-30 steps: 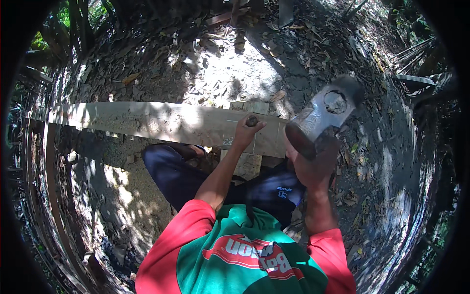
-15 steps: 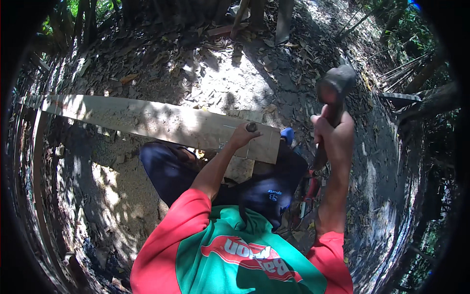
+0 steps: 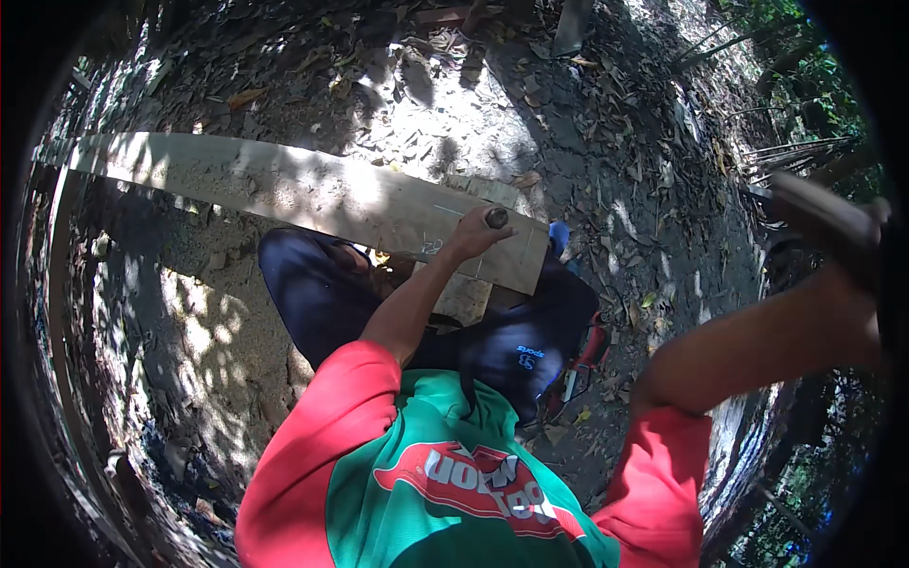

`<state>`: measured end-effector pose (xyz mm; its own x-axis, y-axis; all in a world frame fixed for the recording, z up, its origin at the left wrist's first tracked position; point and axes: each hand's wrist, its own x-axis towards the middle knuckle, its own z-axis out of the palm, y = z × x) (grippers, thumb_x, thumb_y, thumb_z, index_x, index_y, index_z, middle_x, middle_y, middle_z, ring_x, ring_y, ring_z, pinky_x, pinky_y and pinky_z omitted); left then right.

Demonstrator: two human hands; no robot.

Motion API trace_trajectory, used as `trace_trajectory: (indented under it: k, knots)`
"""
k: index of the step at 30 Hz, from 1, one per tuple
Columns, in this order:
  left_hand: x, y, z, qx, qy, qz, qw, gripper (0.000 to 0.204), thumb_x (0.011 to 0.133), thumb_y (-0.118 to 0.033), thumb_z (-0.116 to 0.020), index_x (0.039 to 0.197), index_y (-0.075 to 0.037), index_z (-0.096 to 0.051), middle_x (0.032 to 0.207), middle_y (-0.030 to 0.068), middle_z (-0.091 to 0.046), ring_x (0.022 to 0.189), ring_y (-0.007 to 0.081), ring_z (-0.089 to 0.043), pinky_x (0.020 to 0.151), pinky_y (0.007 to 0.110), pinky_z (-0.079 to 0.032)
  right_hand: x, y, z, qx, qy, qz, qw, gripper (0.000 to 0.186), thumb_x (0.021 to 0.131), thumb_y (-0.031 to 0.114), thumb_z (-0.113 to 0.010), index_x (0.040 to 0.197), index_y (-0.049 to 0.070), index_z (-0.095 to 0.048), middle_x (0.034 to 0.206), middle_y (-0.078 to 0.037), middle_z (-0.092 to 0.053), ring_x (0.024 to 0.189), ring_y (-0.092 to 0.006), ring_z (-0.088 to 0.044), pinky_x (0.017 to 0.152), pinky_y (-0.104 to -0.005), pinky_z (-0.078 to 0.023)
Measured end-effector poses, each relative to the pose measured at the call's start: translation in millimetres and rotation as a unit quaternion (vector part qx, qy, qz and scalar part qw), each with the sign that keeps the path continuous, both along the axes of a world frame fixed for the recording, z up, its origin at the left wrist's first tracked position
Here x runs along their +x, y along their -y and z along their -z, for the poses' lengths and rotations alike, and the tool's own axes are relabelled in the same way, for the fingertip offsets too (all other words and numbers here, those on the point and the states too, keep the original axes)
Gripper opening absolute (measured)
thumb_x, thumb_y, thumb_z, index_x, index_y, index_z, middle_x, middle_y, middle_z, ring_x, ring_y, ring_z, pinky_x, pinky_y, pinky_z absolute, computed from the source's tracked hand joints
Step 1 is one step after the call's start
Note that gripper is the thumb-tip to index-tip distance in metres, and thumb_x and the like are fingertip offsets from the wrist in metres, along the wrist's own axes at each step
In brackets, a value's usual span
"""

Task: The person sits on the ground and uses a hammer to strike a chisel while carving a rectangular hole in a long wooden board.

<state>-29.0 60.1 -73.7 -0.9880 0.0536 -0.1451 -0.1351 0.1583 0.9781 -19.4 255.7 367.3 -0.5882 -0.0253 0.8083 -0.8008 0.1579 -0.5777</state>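
A long, thick wooden board (image 3: pixel 312 194) lies crosswise in front of me, with lines marked near its right end. My left hand (image 3: pixel 471 235) is closed around an upright chisel (image 3: pixel 496 218) on that end. Only the round butt of its handle shows; the blade is hidden under the hand. Out at the far right, my right hand (image 3: pixel 852 289) is raised clear of the board, gripping a hammer (image 3: pixel 819 216). Motion blurs the hammer, and the picture's dark rim cuts off part of the hand.
A wooden block (image 3: pixel 463 298) sits under the board's right end, between my bent legs. To the right of my knee, a red tool (image 3: pixel 592 348) lies on the ground. Dry leaves (image 3: pixel 246 97) cover the soil, and a post (image 3: pixel 572 26) stands beyond.
My right hand has swung the hammer outward to the right, away from the board. The left hand keeps its hold on the chisel. My view has shifted slightly downward.
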Motion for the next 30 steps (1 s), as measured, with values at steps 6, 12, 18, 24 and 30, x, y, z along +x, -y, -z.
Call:
trace_trajectory:
  k: [6, 12, 18, 24, 30]
  knots:
    - [2.0, -33.7, 25.2, 0.067, -0.1, -0.008, 0.993, 0.044, 0.082, -0.027, -0.08, 0.118, -0.006, -0.069, 0.108, 0.0118, -0.071, 0.11, 0.0196, -0.063, 0.097, 0.037, -0.047, -2.6, -1.0, 407.2, 0.611, -0.018, 0.216, 0.762, 0.015, 0.084, 0.016, -0.06, 0.07, 0.013, -0.057, 0.066, -0.01, -0.059, 0.058, -0.0202, -0.053, 0.053, -0.0364, -0.042]
    - [-6.0, 58.1, -21.1, 0.09, -0.001, 0.145, 0.985, 0.082, 0.074, -0.032, -0.082, 0.144, -0.008, -0.047, 0.14, 0.0146, -0.054, 0.138, 0.0248, -0.044, 0.114, 0.046, -0.034, 84.9, -41.8, 327.7, 0.337, 0.561, 0.133, 0.744, 0.029, 0.075, 0.018, -0.068, 0.096, -0.002, -0.063, 0.081, -0.024, -0.065, 0.077, -0.0415, -0.064, 0.075, -0.0456, -0.051]
    - [-3.1, 35.9, -37.0, 0.042, -0.055, 0.1, 0.993, 0.073, 0.073, -0.038, -0.086, 0.132, -0.007, -0.057, 0.127, 0.0133, -0.06, 0.12, 0.0233, -0.055, 0.103, 0.039, -0.043, 127.4, -87.8, 355.1, 0.241, 0.666, 0.138, 0.692, 0.022, 0.077, 0.016, -0.069, 0.087, -0.001, -0.061, 0.066, -0.012, -0.061, 0.059, -0.0216, -0.065, 0.056, -0.0393, -0.05]
    - [33.5, -8.3, -22.0, -0.012, 0.003, -0.062, 0.998, 0.03, 0.081, -0.028, -0.082, 0.085, -0.004, -0.064, 0.074, 0.0024, -0.058, 0.071, 0.0111, -0.05, 0.067, 0.031, -0.044, 118.1, -82.6, 345.4, 0.248, 0.685, 0.114, 0.676, 0.019, 0.078, 0.016, -0.067, 0.084, -0.001, -0.06, 0.063, -0.012, -0.061, 0.054, -0.0211, -0.062, 0.053, -0.0376, -0.049]
    - [4.3, 3.6, -19.0, 0.006, -0.036, -0.026, 0.999, 0.03, 0.083, -0.024, -0.08, 0.078, -0.004, -0.059, 0.07, 0.0009, -0.054, 0.068, 0.0086, -0.047, 0.064, 0.029, -0.042, 113.4, -97.3, 369.9, 0.281, 0.66, 0.137, 0.683, 0.027, 0.075, 0.019, -0.066, 0.089, -0.003, -0.062, 0.069, -0.016, -0.062, 0.064, -0.0259, -0.066, 0.061, -0.0403, -0.051]
